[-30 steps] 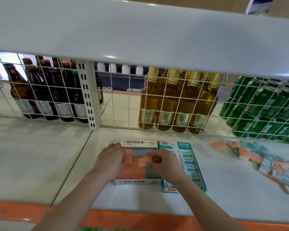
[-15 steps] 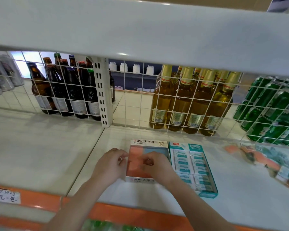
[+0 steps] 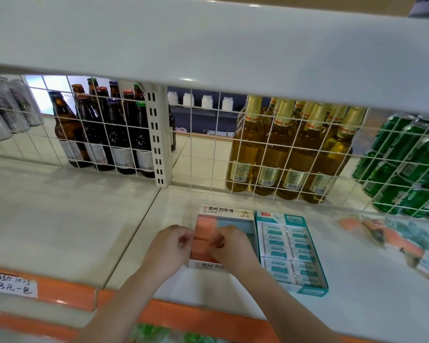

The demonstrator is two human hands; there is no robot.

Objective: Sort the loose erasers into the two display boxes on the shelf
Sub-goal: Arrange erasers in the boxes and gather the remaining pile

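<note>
A white display box (image 3: 225, 210) with Korean print stands on the shelf, holding orange erasers (image 3: 204, 225) on its left and pale blue ones at the back right. My left hand (image 3: 170, 246) and my right hand (image 3: 233, 247) are over this box, fingers curled. Each pinches one end of an orange eraser (image 3: 201, 240) lying in the left column. Touching the white box on its right is a teal display box (image 3: 307, 292), filled with rows of white-and-teal wrapped erasers. A heap of loose erasers (image 3: 386, 237), orange and teal, lies on the shelf at the far right, blurred.
A white wire grid (image 3: 208, 154) closes the back of the shelf, with brown bottles (image 3: 97, 134), yellow bottles (image 3: 290, 154) and green cans (image 3: 411, 164) behind it. The upper shelf (image 3: 208, 45) hangs low overhead. An orange price strip (image 3: 67, 293) runs along the front edge.
My hands held orange erasers above the white box and have come down into its left column, closer together. The view has shifted left and nearer.
</note>
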